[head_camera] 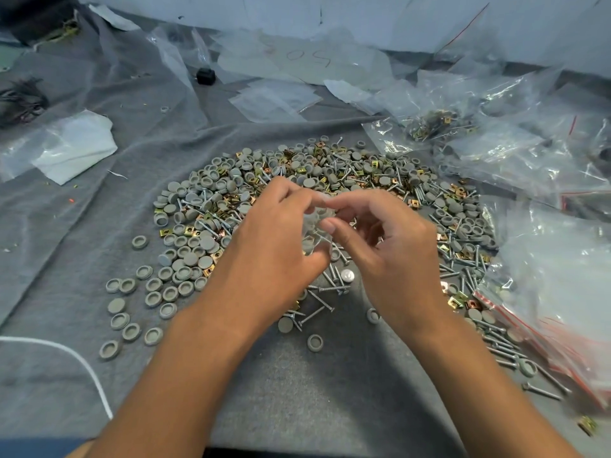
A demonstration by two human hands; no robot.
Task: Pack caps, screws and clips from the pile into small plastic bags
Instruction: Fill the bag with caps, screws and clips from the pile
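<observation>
A wide pile (330, 180) of grey round caps, silver screws and brass-coloured clips lies on grey cloth. Above its middle, my left hand (274, 239) and my right hand (390, 246) together hold a small clear plastic bag (317, 223). Both hands pinch the bag near its top with thumb and fingers. Grey caps and a screw show faintly inside the bag. Loose caps (145, 292) spread to the left, and loose screws (496, 338) lie to the right.
Filled clear bags with red seal strips (558, 312) heap up on the right. A stack of empty small bags (274, 97) lies at the back, near a small black object (205, 75). A white cord (82, 361) crosses the lower left. Crumpled plastic (72, 143) sits at the left.
</observation>
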